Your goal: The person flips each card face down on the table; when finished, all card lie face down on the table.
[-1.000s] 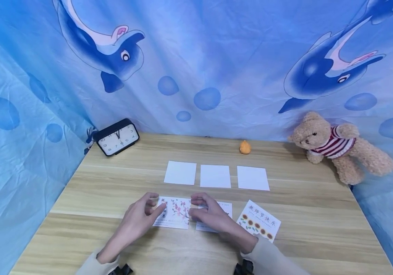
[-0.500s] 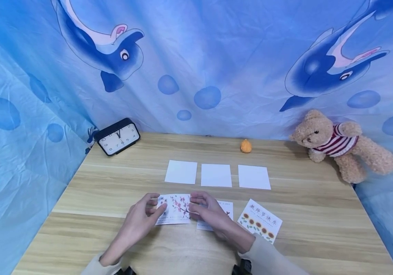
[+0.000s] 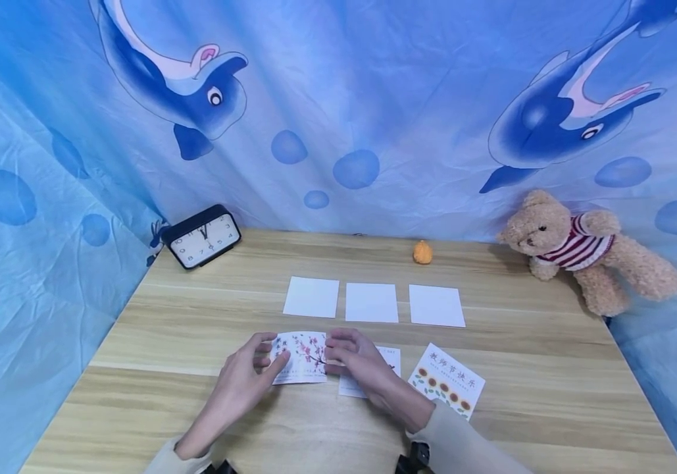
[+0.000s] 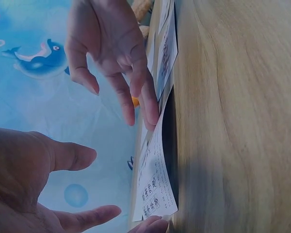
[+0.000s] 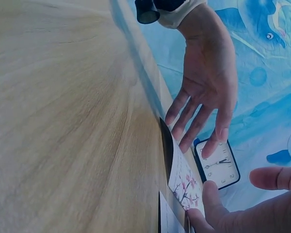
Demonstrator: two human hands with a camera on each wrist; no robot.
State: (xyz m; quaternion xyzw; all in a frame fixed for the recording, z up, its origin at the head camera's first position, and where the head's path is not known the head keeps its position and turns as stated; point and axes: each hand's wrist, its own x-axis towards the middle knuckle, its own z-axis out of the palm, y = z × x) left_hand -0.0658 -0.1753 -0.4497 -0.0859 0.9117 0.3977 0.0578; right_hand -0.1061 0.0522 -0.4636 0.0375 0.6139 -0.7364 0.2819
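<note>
A white card printed with pink blossom branches and Chinese characters spans the space between both hands. It bows, its edge raised off the wooden table in the left wrist view. My left hand touches the card's left edge with its lower fingers, while thumb and forefinger stand apart from it. At the opposite edge, the outer fingers of my right hand press the card. Partly hidden under that hand lies a second printed card. A sunflower card lies tilted to the right.
Three blank white squares, left, middle and right, form a row beyond the hands. A black clock, small orange pumpkin and teddy bear stand along the back. A blue dolphin curtain surrounds the table.
The blossom card has risen off the table, bowing between the hands, and shifted slightly away from me. Both hands moved only a little with it. The other cards stayed put.
</note>
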